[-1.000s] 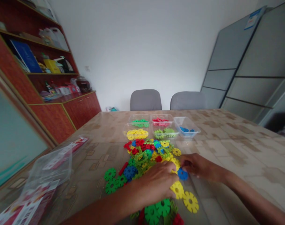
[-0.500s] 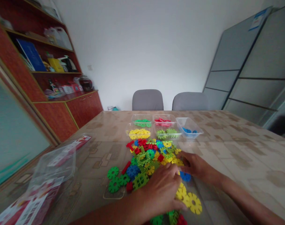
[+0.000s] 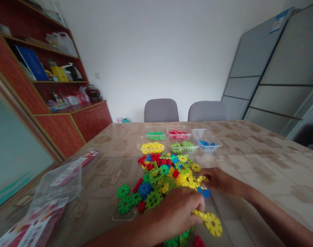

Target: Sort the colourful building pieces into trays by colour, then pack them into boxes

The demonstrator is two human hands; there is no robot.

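Hands are at the pile (image 3: 156,174), one over its near part, the other at its right edge. The left hand (image 3: 183,207) is curled, thumb and fingers pinching a yellow disc (image 3: 200,215) tipped nearly edge-on. Just beside it, a flat yellow disc (image 3: 213,224) lies on the desk (image 3: 254,168). The right hand (image 3: 216,180) has its fingertips together on the rim of a tilted yellow disc (image 3: 204,178), above a blue disc (image 3: 204,193).

Below the left hand, a green piece (image 3: 171,242) and a red piece (image 3: 199,241) show, partly cut off. To its left lie a green lattice (image 3: 153,200), a red cube (image 3: 141,206), blue discs (image 3: 145,189), a red bar (image 3: 137,185) and three green discs (image 3: 124,205).

Beyond the pile stand five clear tubs (image 3: 210,136): green pieces (image 3: 156,136) back left, red pieces (image 3: 177,133) beside them, yellow discs (image 3: 152,148) front left, light-green pieces (image 3: 183,146) next to those, blue pieces (image 3: 207,143) at the right. Clear plastic (image 3: 60,180) and printed packets (image 3: 35,224) lie far left. Behind the desk are two grey chairs (image 3: 161,110), with a red-brown cabinet (image 3: 56,130) to the left and grey panelled doors (image 3: 246,58) to the right.
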